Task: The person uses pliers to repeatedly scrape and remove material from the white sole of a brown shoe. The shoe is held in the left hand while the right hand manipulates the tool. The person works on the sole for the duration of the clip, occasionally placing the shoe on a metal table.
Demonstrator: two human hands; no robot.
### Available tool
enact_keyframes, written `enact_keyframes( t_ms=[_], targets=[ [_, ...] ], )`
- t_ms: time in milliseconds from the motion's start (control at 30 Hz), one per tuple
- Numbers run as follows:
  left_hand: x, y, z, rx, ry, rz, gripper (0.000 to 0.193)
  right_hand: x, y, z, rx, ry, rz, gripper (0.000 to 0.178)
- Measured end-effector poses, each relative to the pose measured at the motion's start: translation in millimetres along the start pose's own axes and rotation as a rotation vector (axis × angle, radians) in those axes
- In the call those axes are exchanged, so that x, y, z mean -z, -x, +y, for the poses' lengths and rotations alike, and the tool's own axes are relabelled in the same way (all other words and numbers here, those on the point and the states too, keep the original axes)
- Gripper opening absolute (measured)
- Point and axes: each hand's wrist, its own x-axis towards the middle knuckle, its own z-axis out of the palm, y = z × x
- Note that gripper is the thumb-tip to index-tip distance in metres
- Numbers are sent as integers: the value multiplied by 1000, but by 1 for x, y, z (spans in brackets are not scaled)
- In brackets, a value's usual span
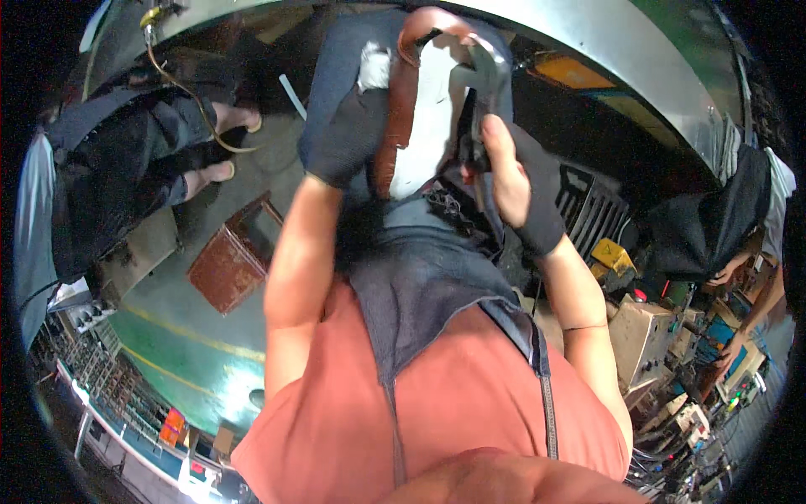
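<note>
A brown leather shoe lies bottom up over my lap, its white insole board facing me. My left hand, in a dark glove with a white wrapping at the fingertips, grips the shoe's left side. On the other side, my right hand is closed around dark metal pincers, thumb bare along the handle. The jaws of the pincers meet the shoe's edge near its far right end; blur hides whether they pinch the leather.
A curved metal bench edge runs across the far side. At left, a rusty metal box stool stands on the green floor near another person's feet. A yellow block and machinery crowd the right, where another person's arms show.
</note>
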Motion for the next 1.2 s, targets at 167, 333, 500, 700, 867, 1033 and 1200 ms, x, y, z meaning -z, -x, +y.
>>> enact_keyframes(
  t_ms=[167,333,500,700,867,1033,1200],
  targets=[
    [-32,3,34,-33,-673,121,41,11,-47,54,-186,-114,-52,51],
    [-9,18,-1,-39,-25,77,51,37,-44,48,-168,-68,-229,51],
    [-54,35,12,-129,-358,109,77,81,-49,34,-39,563,-402,44],
    [-44,30,-6,-226,-310,50,76,63,-56,15,474,1261,-246,43],
    [-50,-5,22,-132,-5,70,62,106,-71,55,-126,502,-654,46],
    [-64,-13,30,-196,-598,213,57,124,-68,-16,150,1187,-594,52],
    [-52,-21,-7,-344,-613,143,63,84,-22,-60,671,991,-298,42]
  ],
)
